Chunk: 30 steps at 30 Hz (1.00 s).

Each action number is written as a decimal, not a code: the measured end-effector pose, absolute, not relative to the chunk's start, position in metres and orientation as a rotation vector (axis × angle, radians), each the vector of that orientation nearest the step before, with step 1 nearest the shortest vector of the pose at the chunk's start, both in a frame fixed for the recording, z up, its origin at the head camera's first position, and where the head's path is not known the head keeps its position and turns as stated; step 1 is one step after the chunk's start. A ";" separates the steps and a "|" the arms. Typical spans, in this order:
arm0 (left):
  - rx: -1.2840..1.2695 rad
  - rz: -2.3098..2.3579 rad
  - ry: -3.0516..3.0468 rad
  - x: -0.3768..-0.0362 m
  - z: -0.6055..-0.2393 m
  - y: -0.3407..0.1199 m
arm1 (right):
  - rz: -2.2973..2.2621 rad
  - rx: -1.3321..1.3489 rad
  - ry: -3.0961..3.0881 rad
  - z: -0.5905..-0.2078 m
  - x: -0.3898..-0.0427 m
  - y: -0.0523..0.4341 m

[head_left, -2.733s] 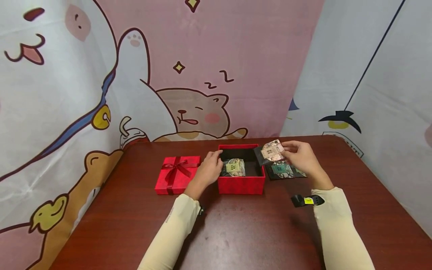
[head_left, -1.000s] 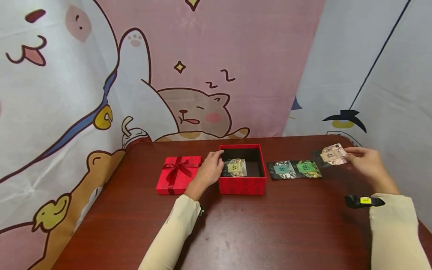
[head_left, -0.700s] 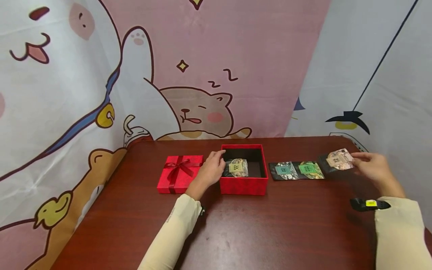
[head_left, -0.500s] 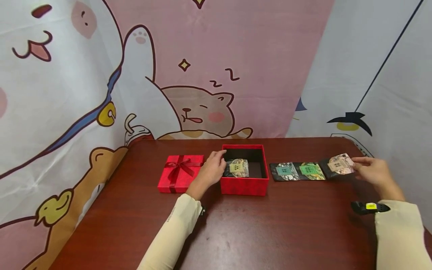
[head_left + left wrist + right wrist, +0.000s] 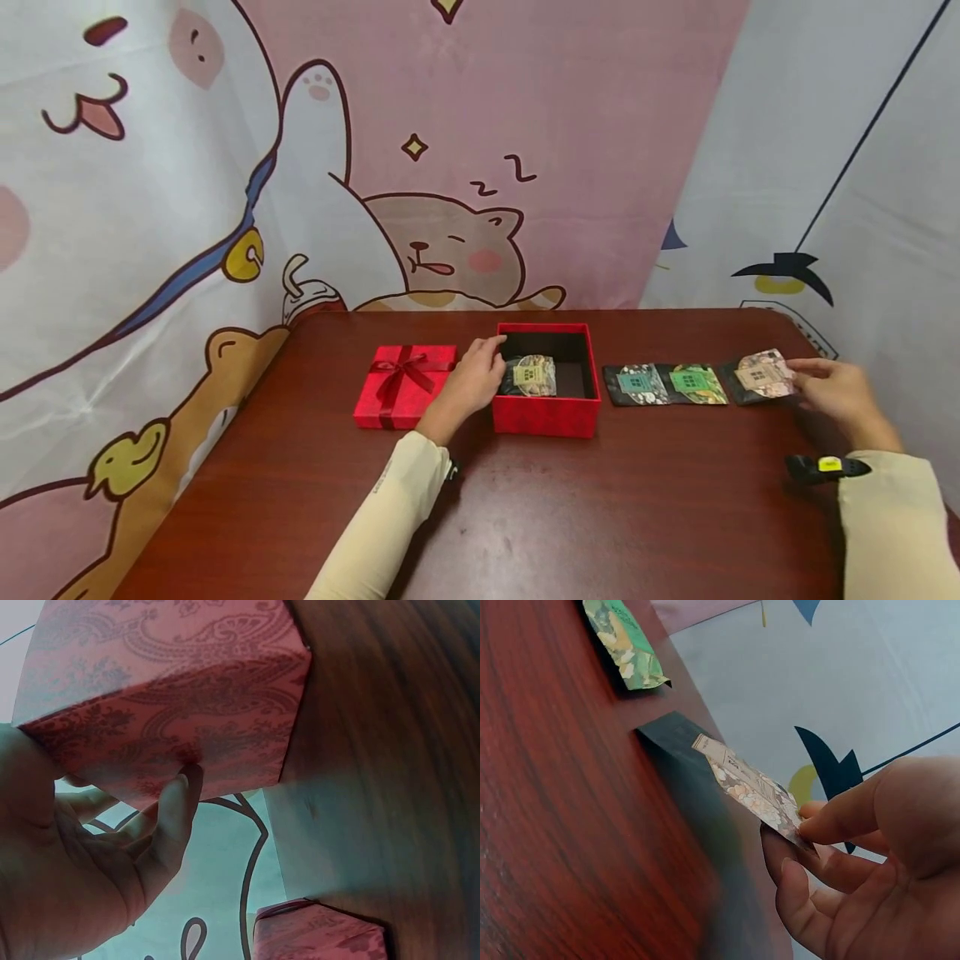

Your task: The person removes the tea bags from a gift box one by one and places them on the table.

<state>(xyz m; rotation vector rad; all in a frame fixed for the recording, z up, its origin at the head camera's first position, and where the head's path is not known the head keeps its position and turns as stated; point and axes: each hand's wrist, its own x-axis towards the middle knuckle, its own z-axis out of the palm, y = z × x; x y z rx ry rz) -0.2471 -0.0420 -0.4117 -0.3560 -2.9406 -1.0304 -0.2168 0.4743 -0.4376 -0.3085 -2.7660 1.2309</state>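
My left hand [image 5: 475, 375] holds the left wall of an open red gift box [image 5: 546, 417]. In the left wrist view, fingertips of the left hand [image 5: 90, 855] touch the box's patterned outer side [image 5: 172, 735]. Inside the black-lined box lies a black sachet with a yellowish label [image 5: 534, 375]. At the right, my right hand [image 5: 836, 396] pinches the corner of a black sachet with a beige floral label [image 5: 763, 373]. The right wrist view shows this beige-labelled sachet [image 5: 746, 784] tilted, its far end low at the tabletop, the thumb and fingers on its near corner.
Two black sachets lie in a row right of the box, one with a teal label [image 5: 636, 383], one with a green label [image 5: 693, 382]. The red lid with a ribbon bow [image 5: 405, 387] rests left of the box. A printed cloth [image 5: 600, 150] hangs behind the brown table [image 5: 600, 517].
My right hand has carried the beige-labelled sachet from over the box to the right, then lowered it beside the green-labelled one. The left hand has stayed at the box.
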 end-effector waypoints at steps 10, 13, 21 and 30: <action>-0.362 -1.018 -2.933 -0.247 -0.415 -0.041 | 1.326 -0.338 -2.751 -0.450 -0.215 0.476; -0.358 -1.013 -2.936 -0.246 -0.415 -0.042 | 1.342 -0.329 -2.752 -0.451 -0.215 0.477; -0.381 -1.022 -2.913 -0.248 -0.412 -0.041 | 1.254 -0.330 -2.771 -0.445 -0.214 0.476; -0.374 -1.027 -2.918 -0.248 -0.414 -0.042 | 1.015 -0.346 -2.832 -0.428 -0.211 0.455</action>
